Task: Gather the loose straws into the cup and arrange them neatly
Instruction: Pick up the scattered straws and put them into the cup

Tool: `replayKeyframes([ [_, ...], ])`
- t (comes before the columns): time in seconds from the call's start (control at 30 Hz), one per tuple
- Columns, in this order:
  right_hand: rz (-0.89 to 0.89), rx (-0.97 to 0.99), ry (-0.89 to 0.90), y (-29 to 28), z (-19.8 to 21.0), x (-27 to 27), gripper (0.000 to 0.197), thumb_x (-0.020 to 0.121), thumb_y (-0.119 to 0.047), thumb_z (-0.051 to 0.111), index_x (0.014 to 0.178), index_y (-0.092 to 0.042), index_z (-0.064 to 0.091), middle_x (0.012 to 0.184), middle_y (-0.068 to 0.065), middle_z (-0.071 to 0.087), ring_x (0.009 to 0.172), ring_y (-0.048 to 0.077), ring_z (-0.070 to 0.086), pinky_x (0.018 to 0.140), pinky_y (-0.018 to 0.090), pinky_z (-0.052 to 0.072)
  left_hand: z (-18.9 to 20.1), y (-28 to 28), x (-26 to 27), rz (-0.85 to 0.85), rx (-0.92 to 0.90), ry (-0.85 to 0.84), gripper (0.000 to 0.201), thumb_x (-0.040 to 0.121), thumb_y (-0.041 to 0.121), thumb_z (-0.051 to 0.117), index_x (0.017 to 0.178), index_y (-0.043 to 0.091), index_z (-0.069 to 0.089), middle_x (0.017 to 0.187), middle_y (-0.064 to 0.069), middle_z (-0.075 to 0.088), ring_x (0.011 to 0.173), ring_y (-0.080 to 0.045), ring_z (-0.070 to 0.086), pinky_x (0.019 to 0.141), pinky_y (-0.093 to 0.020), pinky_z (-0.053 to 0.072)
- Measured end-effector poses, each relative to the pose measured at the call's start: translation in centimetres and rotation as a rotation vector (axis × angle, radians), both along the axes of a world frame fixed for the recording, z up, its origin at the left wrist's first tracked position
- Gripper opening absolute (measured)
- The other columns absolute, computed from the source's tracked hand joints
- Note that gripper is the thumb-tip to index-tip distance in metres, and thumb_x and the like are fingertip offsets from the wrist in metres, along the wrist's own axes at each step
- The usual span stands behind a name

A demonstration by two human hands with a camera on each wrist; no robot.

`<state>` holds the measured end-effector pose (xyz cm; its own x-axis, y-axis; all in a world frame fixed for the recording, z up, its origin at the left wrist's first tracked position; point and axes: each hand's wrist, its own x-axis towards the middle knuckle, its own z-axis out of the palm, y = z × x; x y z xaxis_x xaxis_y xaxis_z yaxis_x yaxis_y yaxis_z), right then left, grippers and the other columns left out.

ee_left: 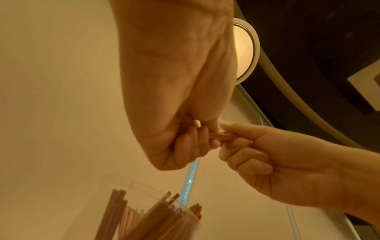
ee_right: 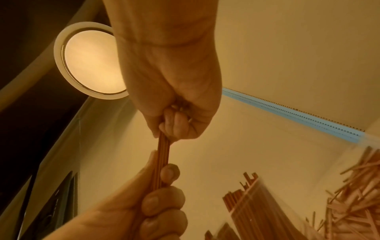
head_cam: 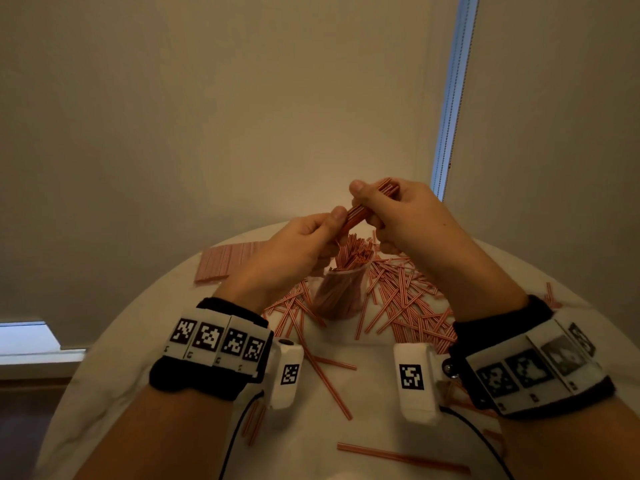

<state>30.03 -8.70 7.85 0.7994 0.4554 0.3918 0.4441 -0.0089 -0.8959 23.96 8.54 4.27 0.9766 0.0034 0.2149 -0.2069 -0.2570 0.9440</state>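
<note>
Both hands hold one small bundle of red-and-white striped straws (head_cam: 356, 213) in the air above the cup. My left hand (head_cam: 311, 233) pinches its lower end between thumb and curled fingers. My right hand (head_cam: 391, 209) grips the upper end in a fist. The wrist views show the same bundle (ee_left: 224, 135) (ee_right: 163, 155) running between the two fists. Below the hands stands a clear plastic cup (head_cam: 341, 292), upright and packed with several straws that lean in different directions. Its rim (ee_left: 154, 211) is seen close below the left hand.
Loose straws (head_cam: 408, 299) lie scattered right of and around the cup on the round, white-covered table (head_cam: 138, 341). A few more straws (head_cam: 401, 457) lie near the front edge. A flat pack of straws (head_cam: 228, 261) lies at the back left, near the wall.
</note>
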Motion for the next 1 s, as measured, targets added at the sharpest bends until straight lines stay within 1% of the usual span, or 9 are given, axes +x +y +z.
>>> replayKeyframes([
  [0.1, -0.132, -0.06, -0.13, 0.0, -0.2, 0.1, 0.032, 0.097, -0.043, 0.059, 0.088, -0.013, 0.068, 0.064, 0.0, 0.056, 0.051, 0.011, 0.049, 0.054, 0.036, 0.045, 0.0, 0.0, 0.0, 0.172, 0.187, -0.093, 0.051, 0.095, 0.068, 0.044, 0.094, 0.022, 0.066, 0.07, 0.008, 0.06, 0.065, -0.008, 0.057, 0.069, -0.027, 0.044],
  [0.17, -0.227, -0.099, -0.238, 0.0, -0.3, 0.2, 0.032, 0.097, -0.045, 0.056, 0.083, -0.018, 0.065, 0.063, -0.002, 0.057, 0.052, 0.009, 0.051, 0.057, 0.035, 0.047, -0.2, 0.3, 0.0, 0.314, 0.247, -0.131, 0.047, 0.091, 0.073, 0.048, 0.108, 0.032, 0.064, 0.098, 0.016, 0.07, 0.093, 0.003, 0.064, 0.086, -0.029, 0.049],
  [0.27, -0.285, -0.125, -0.307, 0.1, -0.6, 0.4, 0.031, 0.097, -0.047, 0.056, 0.081, -0.021, 0.063, 0.059, -0.005, 0.056, 0.048, 0.002, 0.05, 0.053, 0.026, 0.042, -0.7, 1.1, -0.1, 0.406, 0.305, -0.033, 0.073, 0.077, 0.079, 0.059, 0.134, 0.034, 0.051, 0.144, 0.007, 0.05, 0.123, -0.008, 0.049, 0.09, -0.027, 0.04],
  [0.37, -0.33, -0.196, -0.337, 1.0, -1.3, 0.8, 0.033, 0.097, -0.049, 0.055, 0.08, -0.021, 0.063, 0.058, -0.006, 0.053, 0.047, 0.004, 0.047, 0.052, 0.026, 0.037, -1.7, 1.5, 0.0, 0.291, 0.239, 0.156, 0.113, 0.066, 0.077, 0.072, 0.155, 0.024, 0.028, 0.158, -0.002, 0.039, 0.13, -0.012, 0.045, 0.102, -0.034, 0.037],
  [0.47, -0.364, -0.324, -0.407, 2.6, -2.0, 1.5, 0.033, 0.097, -0.048, 0.056, 0.082, -0.019, 0.061, 0.065, -0.006, 0.059, 0.057, 0.008, 0.054, 0.054, 0.029, 0.042, -2.3, 1.7, 0.3, 0.228, 0.249, 0.202, 0.124, 0.061, 0.07, 0.083, 0.157, 0.021, 0.023, 0.158, -0.002, 0.041, 0.113, -0.002, 0.048, 0.094, -0.025, 0.038],
  [0.6, -0.193, -0.657, -0.455, 4.8, -2.2, 3.1, 0.022, 0.093, -0.045, 0.064, 0.093, -0.023, 0.067, 0.081, -0.006, 0.068, 0.07, 0.008, 0.063, 0.061, 0.028, 0.053, -2.6, 1.8, 1.0, 0.266, 0.273, 0.243, 0.119, 0.063, 0.047, 0.093, 0.156, 0.016, 0.026, 0.151, -0.004, 0.047, 0.11, -0.01, 0.053, 0.093, -0.031, 0.047],
  [0.8, -0.039, -0.988, -0.58, 6.9, -1.8, 4.6, 0.031, 0.097, -0.046, 0.057, 0.103, -0.02, 0.071, 0.085, -0.002, 0.069, 0.075, 0.015, 0.062, 0.061, 0.026, 0.046, -2.6, 1.9, 1.2, 0.293, 0.312, 0.26, 0.112, 0.07, 0.036, 0.09, 0.157, 0.014, 0.023, 0.154, -0.006, 0.045, 0.13, -0.025, 0.052, 0.102, -0.039, 0.045],
  [0.93, 0.027, -1.166, -0.617, 7.6, -2.0, 4.9, 0.044, 0.104, -0.045, 0.043, 0.098, -0.01, 0.069, 0.072, 0.0, 0.06, 0.066, 0.015, 0.055, 0.057, 0.027, 0.039, -2.6, 1.8, 1.3, 0.314, 0.338, 0.259, 0.081, 0.074, 0.029, 0.089, 0.139, 0.018, 0.042, 0.128, 0.0, 0.06, 0.117, -0.022, 0.059, 0.096, -0.036, 0.05],
  [1.0, 0.039, -1.197, -0.601, 7.8, -1.9, 5.0, 0.05, 0.105, -0.047, 0.038, 0.09, -0.009, 0.067, 0.068, 0.002, 0.057, 0.066, 0.019, 0.054, 0.054, 0.027, 0.036, -2.5, 1.9, 1.2, 0.322, 0.33, 0.26, 0.084, 0.075, 0.027, 0.088, 0.142, 0.014, 0.04, 0.127, 0.0, 0.059, 0.115, -0.023, 0.06, 0.099, -0.042, 0.052],
])
